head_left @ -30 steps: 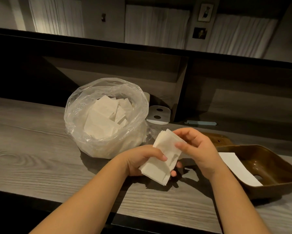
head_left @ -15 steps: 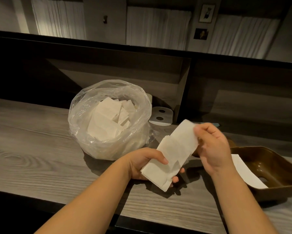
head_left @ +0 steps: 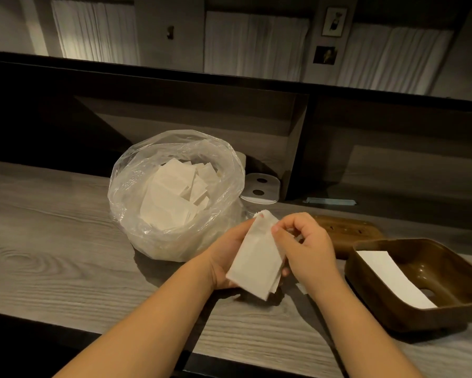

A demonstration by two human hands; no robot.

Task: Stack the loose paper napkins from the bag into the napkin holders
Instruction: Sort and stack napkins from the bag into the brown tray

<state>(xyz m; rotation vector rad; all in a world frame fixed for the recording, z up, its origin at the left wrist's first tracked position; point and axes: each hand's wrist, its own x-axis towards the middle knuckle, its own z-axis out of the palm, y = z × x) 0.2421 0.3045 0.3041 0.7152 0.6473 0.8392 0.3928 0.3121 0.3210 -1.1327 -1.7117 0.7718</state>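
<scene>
Both hands, left hand (head_left: 226, 257) and right hand (head_left: 305, 246), grip a soft, perhaps layered, rectangular napkin stack (head_left: 256, 260).

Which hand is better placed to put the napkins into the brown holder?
Probably the right hand: the holder lies on its side, and it already pinches the napkins. The left hand is farther.
</scene>
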